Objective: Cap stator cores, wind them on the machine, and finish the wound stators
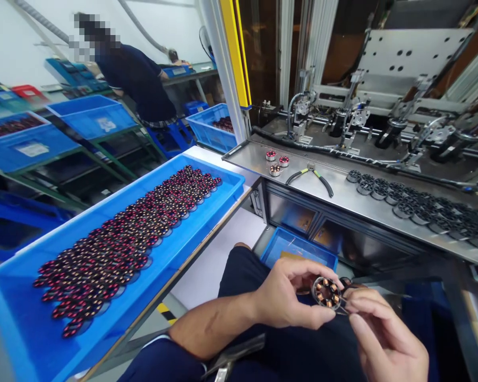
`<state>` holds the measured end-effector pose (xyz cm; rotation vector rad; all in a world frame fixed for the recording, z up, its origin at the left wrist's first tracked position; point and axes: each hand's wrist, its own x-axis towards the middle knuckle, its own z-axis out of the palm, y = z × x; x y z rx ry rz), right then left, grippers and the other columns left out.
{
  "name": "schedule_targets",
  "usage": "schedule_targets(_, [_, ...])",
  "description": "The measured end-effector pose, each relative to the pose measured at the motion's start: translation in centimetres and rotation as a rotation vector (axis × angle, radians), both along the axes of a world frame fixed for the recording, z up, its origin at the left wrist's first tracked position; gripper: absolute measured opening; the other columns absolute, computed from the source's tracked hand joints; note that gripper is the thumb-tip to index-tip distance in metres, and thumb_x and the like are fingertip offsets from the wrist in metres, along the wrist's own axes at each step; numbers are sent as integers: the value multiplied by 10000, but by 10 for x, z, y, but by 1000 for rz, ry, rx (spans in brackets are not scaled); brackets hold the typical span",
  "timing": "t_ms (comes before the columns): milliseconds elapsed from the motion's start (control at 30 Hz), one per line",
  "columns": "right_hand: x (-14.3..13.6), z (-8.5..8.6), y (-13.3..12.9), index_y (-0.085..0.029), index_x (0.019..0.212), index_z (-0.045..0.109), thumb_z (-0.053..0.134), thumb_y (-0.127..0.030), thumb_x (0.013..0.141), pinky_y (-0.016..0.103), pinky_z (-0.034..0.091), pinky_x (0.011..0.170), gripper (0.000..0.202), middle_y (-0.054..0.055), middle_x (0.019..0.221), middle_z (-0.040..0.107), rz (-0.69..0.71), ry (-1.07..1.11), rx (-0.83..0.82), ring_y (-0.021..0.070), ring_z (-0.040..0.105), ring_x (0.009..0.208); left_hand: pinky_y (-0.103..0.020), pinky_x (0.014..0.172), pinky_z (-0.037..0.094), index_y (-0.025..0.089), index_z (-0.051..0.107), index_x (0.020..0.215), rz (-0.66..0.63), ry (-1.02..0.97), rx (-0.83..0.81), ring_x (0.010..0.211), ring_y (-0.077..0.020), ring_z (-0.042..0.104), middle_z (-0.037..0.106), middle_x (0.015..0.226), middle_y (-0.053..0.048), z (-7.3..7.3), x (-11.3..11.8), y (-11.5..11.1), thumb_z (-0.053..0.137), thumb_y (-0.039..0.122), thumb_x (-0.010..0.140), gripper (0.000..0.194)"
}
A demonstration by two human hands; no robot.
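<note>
Above my lap, my left hand [292,297] grips a round motor stator [326,293] with copper windings, its open face turned up towards me. My right hand [382,326] is closed at the stator's right edge, fingertips pinched where thin wire ends stick out; the exact hold is partly hidden by the fingers. On the metal bench ahead lie green-and-black handled pliers [311,172], handles spread. Beside them are a few wound stators [275,170], some with red windings. Rows of dark unwound stator cores [406,199] stand on the bench to the right.
A long blue tray [207,223] full of wound stators sits on the left table. Behind the bench stands a winding machine [358,114] with a yellow post [239,53]. A blue bin [276,246] is under the bench. Another person [139,79] works at the back left near blue crates [97,116].
</note>
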<state>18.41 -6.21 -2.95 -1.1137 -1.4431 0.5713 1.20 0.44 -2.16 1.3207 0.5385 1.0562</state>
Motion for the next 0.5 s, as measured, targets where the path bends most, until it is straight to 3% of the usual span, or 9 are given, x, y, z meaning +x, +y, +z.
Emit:
schedule_targets(100, [5,5,4,-153,1025,679,654,-10,830,271,556,740,243,78,968,642,48,-115,144,178,640,924,-291,787,600,100,734,1021,-130,-36,-177,809,-196,742,785,935,-121,3,-1,0,841,172,599,441])
schedule_targets(200, [6,12,9,-135,1066,678,654,44,802,358,532,730,320,78,944,623,137,-166,262,210,619,910,-281,809,595,107,734,1031,-191,-86,-226,830,-192,753,791,957,-120,5,-1,-1,834,117,590,452])
schedule_targets(267, [2,14,10,-130,1002,686,646,73,789,373,512,726,297,63,899,619,119,-163,298,204,611,874,-264,804,593,107,734,1036,-193,-107,-228,828,-184,754,792,963,-122,6,0,-1,830,93,586,461])
schedule_targets(400, [-12,15,6,-132,856,674,650,86,774,345,489,728,234,30,803,614,-40,-77,302,173,604,813,-234,766,594,89,738,1040,-107,-86,-130,779,-165,746,790,954,-137,6,1,-3,821,97,610,439])
schedule_targets(500, [-22,15,2,-137,838,682,648,77,769,346,483,736,228,20,783,620,-85,-38,305,169,603,795,-245,752,603,82,739,1049,51,-67,81,789,-186,745,787,965,-146,3,5,-4,804,77,602,452])
